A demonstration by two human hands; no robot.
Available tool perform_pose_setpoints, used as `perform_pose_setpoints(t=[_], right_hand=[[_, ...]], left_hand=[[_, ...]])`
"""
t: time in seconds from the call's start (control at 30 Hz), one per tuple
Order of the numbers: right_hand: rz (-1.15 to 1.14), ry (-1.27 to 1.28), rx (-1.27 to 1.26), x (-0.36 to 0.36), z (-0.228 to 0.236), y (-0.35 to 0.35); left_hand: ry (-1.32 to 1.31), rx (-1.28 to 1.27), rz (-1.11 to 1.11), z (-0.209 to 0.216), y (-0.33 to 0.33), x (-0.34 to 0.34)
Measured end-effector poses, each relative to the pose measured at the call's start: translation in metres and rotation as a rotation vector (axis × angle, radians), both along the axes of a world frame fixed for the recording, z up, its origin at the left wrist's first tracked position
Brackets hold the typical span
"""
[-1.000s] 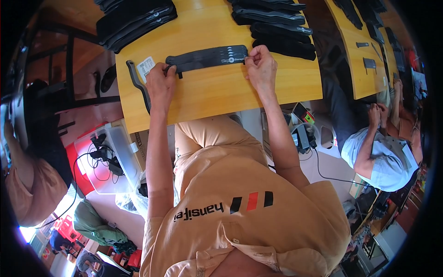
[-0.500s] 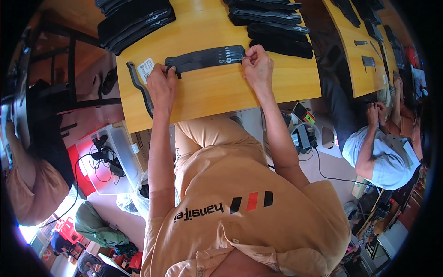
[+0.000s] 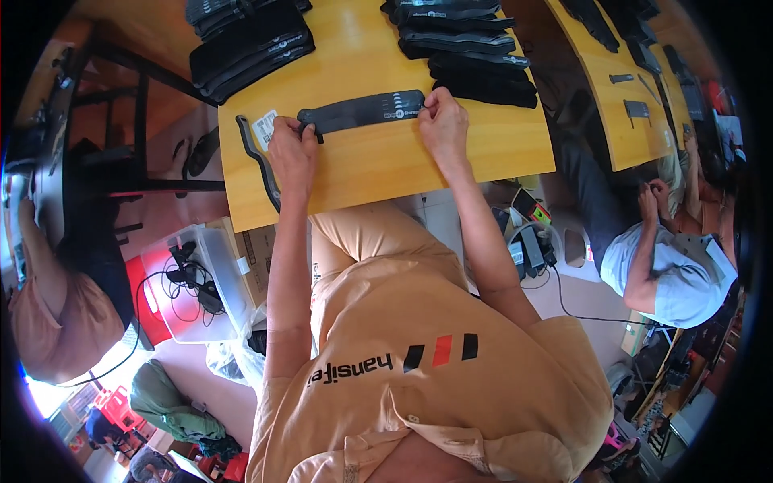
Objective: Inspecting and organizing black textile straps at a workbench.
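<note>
A wide black strap (image 3: 358, 114) with pale printed marks toward its right end lies stretched between my two hands, just over the wooden table (image 3: 362, 173). My left hand (image 3: 291, 154) is closed on its left end, where a short dark piece sticks out below the fingers. At the other end, my right hand (image 3: 444, 127) pinches the strap's right edge between thumb and fingers. Beside my left hand lie a white printed label (image 3: 266, 127) and a narrow, curved black strip (image 3: 259, 165).
Piles of black straps lie at the table's far left (image 3: 254, 55) and far right (image 3: 479, 76). At right, a co-worker in a light blue shirt (image 3: 668, 270) sits by another table (image 3: 620, 133). A clear plastic bin (image 3: 229, 278) with cables stands low at left.
The view has shifted slightly, so the table and piles sit a little differently. Both hands keep their hold on the strap's ends.
</note>
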State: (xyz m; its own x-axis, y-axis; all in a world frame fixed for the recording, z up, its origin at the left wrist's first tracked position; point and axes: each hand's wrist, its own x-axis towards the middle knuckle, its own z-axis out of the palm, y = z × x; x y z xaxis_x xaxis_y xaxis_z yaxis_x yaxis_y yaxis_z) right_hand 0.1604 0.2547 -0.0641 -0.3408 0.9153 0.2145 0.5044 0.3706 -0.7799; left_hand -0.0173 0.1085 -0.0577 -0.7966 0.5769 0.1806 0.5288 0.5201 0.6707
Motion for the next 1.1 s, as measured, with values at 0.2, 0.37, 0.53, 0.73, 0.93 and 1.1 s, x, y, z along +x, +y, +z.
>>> perform_pose_setpoints(t=[0.2, 0.37, 0.53, 0.73, 0.93, 1.1], right_hand=[[0.018, -0.105, 0.160, 0.001, 0.004, -0.003], [0.001, -0.029, 0.130, 0.021, 0.016, -0.011], [0.194, -0.040, 0.346, 0.027, 0.015, -0.030], [0.427, -0.244, 0.413, 0.021, 0.000, -0.031], [0.450, -0.326, 0.402, 0.026, -0.001, -0.026], [0.462, -0.322, 0.425, 0.027, 0.000, -0.027]], left_hand=[[0.169, 0.148, -0.025, -0.004, -0.003, 0.005], [0.025, 0.224, -0.002, 0.010, -0.013, 0.012], [0.285, 0.062, -0.496, 0.004, -0.009, 0.042], [0.400, -0.231, -0.622, -0.004, 0.004, 0.063], [0.427, -0.240, -0.593, -0.008, 0.006, 0.061], [0.429, -0.258, -0.500, -0.011, -0.002, 0.063]])
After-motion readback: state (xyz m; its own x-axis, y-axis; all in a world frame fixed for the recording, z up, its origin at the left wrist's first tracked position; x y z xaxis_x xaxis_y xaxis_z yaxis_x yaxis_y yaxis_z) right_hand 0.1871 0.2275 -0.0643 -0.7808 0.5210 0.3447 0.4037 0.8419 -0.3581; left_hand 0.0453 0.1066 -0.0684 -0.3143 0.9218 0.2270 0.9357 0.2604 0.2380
